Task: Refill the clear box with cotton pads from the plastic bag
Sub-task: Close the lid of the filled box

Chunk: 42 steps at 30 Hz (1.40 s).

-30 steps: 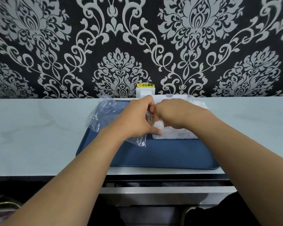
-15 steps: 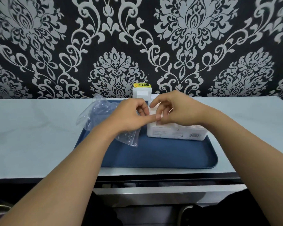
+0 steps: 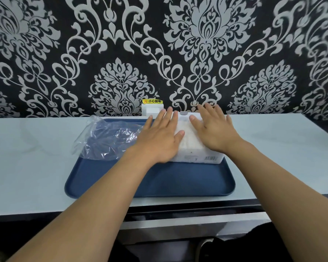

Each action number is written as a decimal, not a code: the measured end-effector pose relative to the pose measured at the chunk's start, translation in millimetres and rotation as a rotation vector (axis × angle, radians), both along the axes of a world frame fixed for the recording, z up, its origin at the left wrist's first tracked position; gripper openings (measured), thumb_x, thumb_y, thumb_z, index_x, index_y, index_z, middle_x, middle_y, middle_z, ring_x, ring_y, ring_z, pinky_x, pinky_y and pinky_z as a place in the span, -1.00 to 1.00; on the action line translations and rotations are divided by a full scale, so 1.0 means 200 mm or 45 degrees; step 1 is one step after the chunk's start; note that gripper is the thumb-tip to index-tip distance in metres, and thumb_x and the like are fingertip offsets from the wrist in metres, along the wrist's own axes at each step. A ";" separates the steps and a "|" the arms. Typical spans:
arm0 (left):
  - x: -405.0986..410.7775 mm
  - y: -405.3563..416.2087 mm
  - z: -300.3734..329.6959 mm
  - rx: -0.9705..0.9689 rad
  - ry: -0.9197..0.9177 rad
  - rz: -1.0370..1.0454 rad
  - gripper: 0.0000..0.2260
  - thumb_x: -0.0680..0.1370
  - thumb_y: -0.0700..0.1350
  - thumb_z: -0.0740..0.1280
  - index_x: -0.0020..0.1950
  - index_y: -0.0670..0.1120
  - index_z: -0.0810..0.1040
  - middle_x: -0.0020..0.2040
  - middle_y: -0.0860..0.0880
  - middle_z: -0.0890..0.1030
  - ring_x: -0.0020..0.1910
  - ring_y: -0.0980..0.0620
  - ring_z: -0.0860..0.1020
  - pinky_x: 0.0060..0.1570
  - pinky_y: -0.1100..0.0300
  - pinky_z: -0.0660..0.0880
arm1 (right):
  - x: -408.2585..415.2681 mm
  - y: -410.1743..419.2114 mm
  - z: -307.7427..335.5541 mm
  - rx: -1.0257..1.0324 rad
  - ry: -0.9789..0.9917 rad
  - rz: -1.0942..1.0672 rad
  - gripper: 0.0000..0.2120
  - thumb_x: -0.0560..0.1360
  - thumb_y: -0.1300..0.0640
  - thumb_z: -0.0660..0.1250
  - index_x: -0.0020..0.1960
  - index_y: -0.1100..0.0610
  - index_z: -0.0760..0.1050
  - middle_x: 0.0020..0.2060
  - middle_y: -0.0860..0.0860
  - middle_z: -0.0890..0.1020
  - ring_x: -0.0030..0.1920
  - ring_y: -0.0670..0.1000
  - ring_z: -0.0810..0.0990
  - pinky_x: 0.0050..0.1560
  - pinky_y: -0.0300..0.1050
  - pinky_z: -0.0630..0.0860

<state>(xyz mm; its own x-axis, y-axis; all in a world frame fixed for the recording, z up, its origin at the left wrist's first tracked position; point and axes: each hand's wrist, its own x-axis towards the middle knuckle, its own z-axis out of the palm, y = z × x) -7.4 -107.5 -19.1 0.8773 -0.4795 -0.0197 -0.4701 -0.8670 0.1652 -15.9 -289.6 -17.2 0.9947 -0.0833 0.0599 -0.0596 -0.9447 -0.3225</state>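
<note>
Both hands flat on cotton pads in clear box

Left hand [image 3: 159, 138] and right hand [image 3: 215, 129], fingers straight, earlier pinching together, now press cotton pads [image 3: 187, 137] in clear box [image 3: 199, 157], long axis left-right on blue tray [image 3: 159, 182]; plastic bag [image 3: 106, 140] lies left.

Blue tray [image 3: 178, 182], black-and-grey damask wallpaper [image 3: 197, 44]

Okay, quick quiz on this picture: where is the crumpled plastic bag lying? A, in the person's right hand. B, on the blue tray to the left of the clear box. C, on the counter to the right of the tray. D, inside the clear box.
B: the plastic bag lies crumpled on the blue tray, left of the clear box, while both open hands rest on the box.
</note>
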 end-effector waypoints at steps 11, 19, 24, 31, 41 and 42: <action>0.03 -0.07 -0.01 -0.014 0.178 0.027 -0.44 0.69 0.15 -0.17 0.65 -0.01 -0.20 0.66 -0.02 -0.19 0.63 0.01 -0.21 0.59 -0.04 -0.16 | 0.03 0.11 -0.06 -0.020 -0.016 0.122 -0.30 0.60 -0.31 -0.20 0.62 0.06 0.01 0.61 0.07 0.06 0.61 0.04 -0.07 0.58 0.11 -0.15; 0.07 -0.07 -0.02 -0.191 -0.099 0.169 -0.48 0.65 0.16 -0.11 0.25 -0.05 0.54 0.20 -0.12 0.50 0.21 -0.14 0.46 0.26 -0.11 0.40 | 0.01 0.04 -0.01 -0.084 0.017 0.187 -0.37 0.61 -0.29 -0.25 0.55 -0.10 0.23 0.60 0.01 0.14 0.60 0.04 -0.03 0.56 0.20 -0.16; 0.12 -0.08 -0.06 0.023 0.000 0.099 -0.50 0.67 0.11 -0.11 0.60 0.05 0.15 0.60 -0.08 0.14 0.60 -0.18 -0.01 0.54 -0.20 0.02 | 0.01 0.15 -0.05 -0.090 0.079 -0.010 -0.24 0.52 -0.40 -0.32 0.61 -0.09 0.04 0.62 0.03 0.00 0.61 0.09 -0.16 0.55 0.19 -0.24; 0.19 0.01 -0.03 -0.895 -0.200 0.420 -0.54 0.67 0.14 0.10 0.46 -0.10 0.39 0.46 -0.13 0.38 0.47 -0.16 0.30 0.44 -0.07 0.27 | 0.08 -0.02 0.06 0.612 -0.378 -0.285 -0.53 0.55 -0.29 0.00 -0.29 0.03 0.38 -0.18 0.14 0.48 -0.19 0.08 0.46 -0.14 -0.05 0.38; 0.20 0.09 0.00 -1.181 0.432 0.662 -0.88 0.62 -0.18 0.32 0.04 -0.21 0.62 0.00 -0.11 0.67 -0.08 -0.04 0.61 -0.09 0.11 0.56 | 0.02 -0.19 0.02 1.396 0.318 -0.473 -0.82 0.55 0.12 0.30 -0.23 0.05 0.47 -0.45 -0.05 0.33 -0.51 -0.11 0.17 -0.55 -0.25 0.09; 0.19 0.09 0.01 -1.279 0.497 0.674 -0.89 0.63 -0.19 0.31 0.09 -0.15 0.61 0.04 -0.08 0.67 -0.05 -0.01 0.60 -0.11 0.19 0.54 | 0.02 -0.19 0.02 1.435 0.326 -0.458 -0.88 0.56 0.11 0.31 -0.15 0.05 0.55 -0.44 -0.07 0.36 -0.50 -0.11 0.18 -0.55 -0.26 0.11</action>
